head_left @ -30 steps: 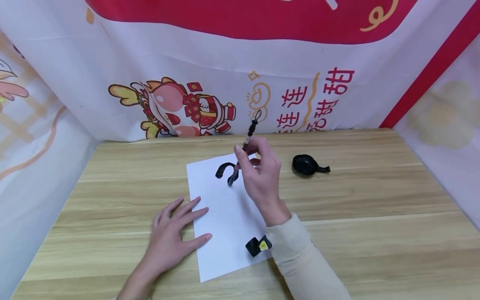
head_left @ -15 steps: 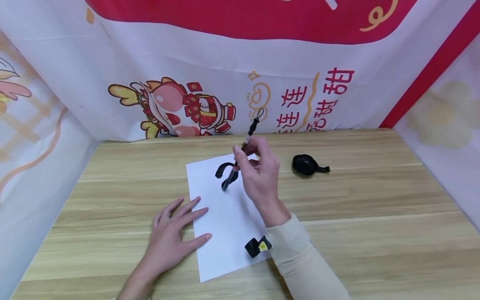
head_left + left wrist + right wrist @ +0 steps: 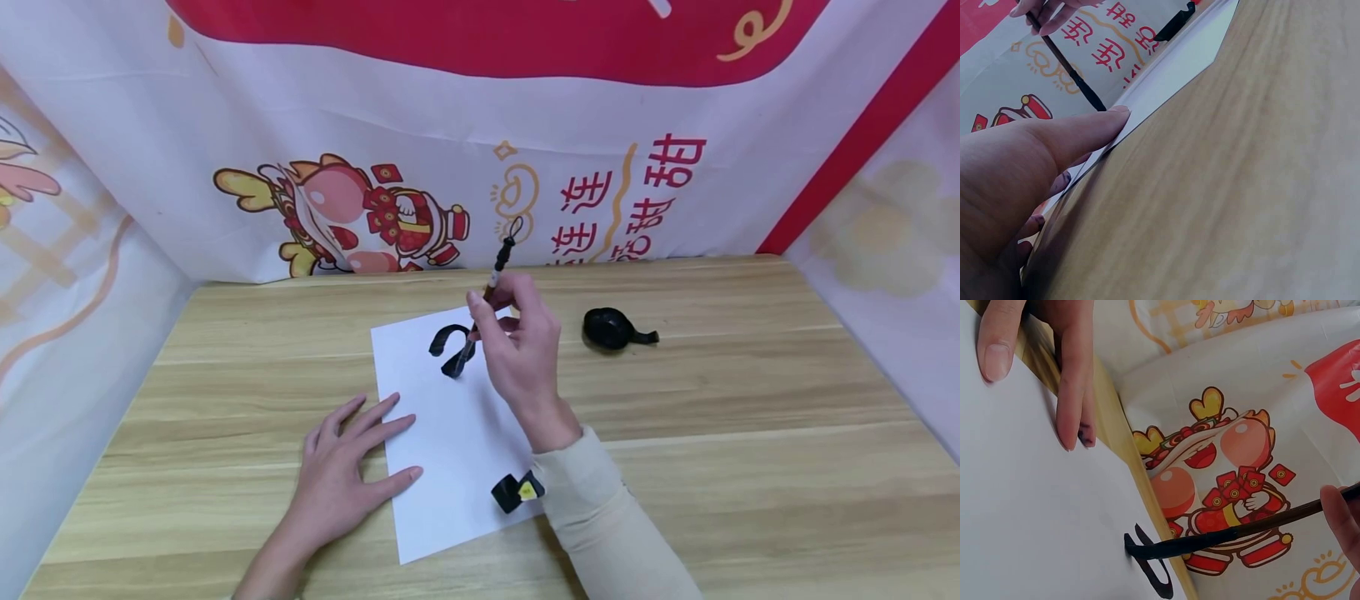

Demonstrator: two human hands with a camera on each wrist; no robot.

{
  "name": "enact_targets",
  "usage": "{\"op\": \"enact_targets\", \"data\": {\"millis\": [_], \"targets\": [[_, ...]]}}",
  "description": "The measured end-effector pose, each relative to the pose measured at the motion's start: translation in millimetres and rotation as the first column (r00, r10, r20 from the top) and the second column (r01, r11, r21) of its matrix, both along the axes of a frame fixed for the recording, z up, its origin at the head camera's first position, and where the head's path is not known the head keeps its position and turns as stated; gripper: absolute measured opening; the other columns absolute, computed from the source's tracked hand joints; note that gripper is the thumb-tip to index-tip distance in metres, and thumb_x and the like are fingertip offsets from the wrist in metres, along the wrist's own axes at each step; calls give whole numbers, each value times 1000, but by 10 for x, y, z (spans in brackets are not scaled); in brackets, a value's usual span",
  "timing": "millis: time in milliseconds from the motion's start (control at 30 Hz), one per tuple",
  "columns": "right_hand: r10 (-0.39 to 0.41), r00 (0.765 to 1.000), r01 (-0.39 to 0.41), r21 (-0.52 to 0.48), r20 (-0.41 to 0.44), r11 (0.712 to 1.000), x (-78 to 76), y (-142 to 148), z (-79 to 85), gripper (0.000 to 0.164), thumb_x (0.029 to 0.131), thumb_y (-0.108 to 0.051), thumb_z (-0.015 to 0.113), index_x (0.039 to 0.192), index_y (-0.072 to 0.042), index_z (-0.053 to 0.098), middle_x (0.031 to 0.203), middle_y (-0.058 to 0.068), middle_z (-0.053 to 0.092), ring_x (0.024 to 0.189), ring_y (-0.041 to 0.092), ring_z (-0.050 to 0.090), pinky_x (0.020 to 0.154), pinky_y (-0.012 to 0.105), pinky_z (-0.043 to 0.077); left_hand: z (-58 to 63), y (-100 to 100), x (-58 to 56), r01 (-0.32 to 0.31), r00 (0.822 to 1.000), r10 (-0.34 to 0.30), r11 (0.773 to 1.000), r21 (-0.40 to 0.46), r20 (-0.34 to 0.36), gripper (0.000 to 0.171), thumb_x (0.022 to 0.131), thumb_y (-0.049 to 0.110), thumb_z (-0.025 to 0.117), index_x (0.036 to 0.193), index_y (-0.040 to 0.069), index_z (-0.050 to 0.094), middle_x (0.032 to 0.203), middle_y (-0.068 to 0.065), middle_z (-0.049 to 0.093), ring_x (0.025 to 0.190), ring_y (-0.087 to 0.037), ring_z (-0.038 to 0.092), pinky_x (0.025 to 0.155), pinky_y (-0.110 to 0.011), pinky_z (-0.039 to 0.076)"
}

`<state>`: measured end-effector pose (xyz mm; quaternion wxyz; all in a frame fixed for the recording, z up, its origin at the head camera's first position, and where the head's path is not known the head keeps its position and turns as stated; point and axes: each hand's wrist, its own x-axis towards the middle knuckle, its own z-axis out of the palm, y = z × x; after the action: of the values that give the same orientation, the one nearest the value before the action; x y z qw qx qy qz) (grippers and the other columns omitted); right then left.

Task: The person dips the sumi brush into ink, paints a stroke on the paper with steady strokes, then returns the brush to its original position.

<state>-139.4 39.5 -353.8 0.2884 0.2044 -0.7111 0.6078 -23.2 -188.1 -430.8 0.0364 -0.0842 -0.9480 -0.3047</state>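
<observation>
My right hand [image 3: 522,346] pinches an ink brush [image 3: 491,287] by its handle, with a hanging loop at the top end. The dark bristles [image 3: 1154,551] touch a sheet of white paper [image 3: 450,467] at the end of a curved black ink stroke [image 3: 447,335]. That stroke bends over to the right and hooks back down to the left. My left hand [image 3: 348,467] lies with fingers spread on the sheet's left edge. In the left wrist view its thumb [image 3: 1094,132] rests on the paper's edge.
A black, rounded object with a short stem [image 3: 609,329] lies on the wooden table [image 3: 750,467], right of the paper. A small black item with a yellow mark [image 3: 517,492] shows beside the right cuff. A printed cloth [image 3: 337,108] stands behind the table.
The brush tip has moved down and left, then slightly back right. Fresh black ink extends the lower end of the stroke leftward. The left hand has stayed in place.
</observation>
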Motion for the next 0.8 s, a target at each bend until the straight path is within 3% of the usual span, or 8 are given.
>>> {"op": "enact_targets", "data": {"millis": [233,800], "targets": [[-40,998,42,38,-49,998,0,37,10,14,102,-5,70,112,2,63,89,16,69,79,24,72,58,27,61,-11,-1,-3,5,1000,-5,1000,7,-9,60,85,49,90,140,35,73,166,5,54,157,-42,32,117,-72,19],[-79,991,86,66,-106,994,-32,113,11,13,101,-3,72,111,2,65,91,17,69,72,23,70,59,26,60,-26,-5,3,3,1000,-3,1000,11,-8,60,85,50,89,140,34,72,166,6,53,158,-41,32,118,-71,18]]}}
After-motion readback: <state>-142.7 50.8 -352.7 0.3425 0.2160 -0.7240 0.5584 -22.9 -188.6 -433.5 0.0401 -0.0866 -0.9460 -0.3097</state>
